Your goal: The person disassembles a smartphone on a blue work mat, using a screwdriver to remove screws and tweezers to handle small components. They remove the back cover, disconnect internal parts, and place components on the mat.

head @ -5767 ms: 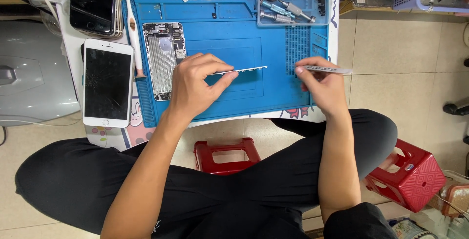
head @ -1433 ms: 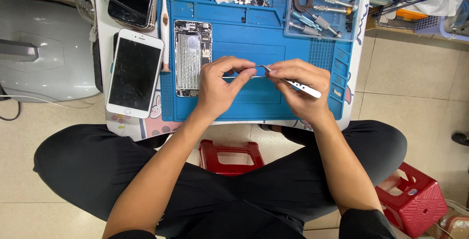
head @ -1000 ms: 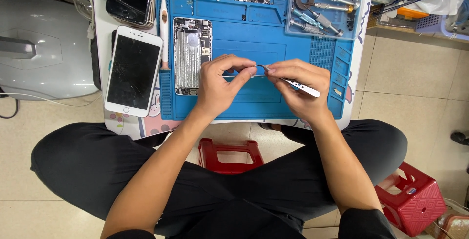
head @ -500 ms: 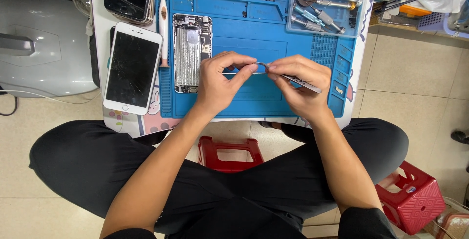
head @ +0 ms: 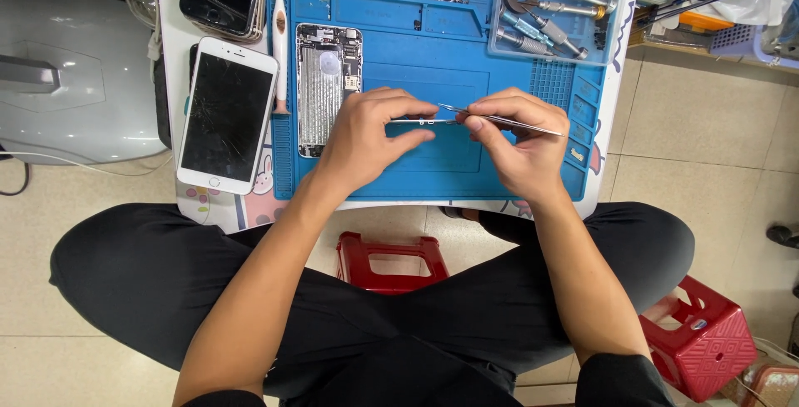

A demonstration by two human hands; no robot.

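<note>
Blue mat (head: 433, 166), opened phone (head: 327, 86), cracked phone (head: 226, 116)

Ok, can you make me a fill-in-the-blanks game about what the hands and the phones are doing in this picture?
1. The right hand holds thin metal ____.
2. The left hand pinches a small thin strip above the ____-coloured mat.
3. The white phone beside the mat has a ____ screen.
4. The opened phone shell lies to the ____ of the left hand.

Missing words: tweezers; blue; cracked; left
</note>
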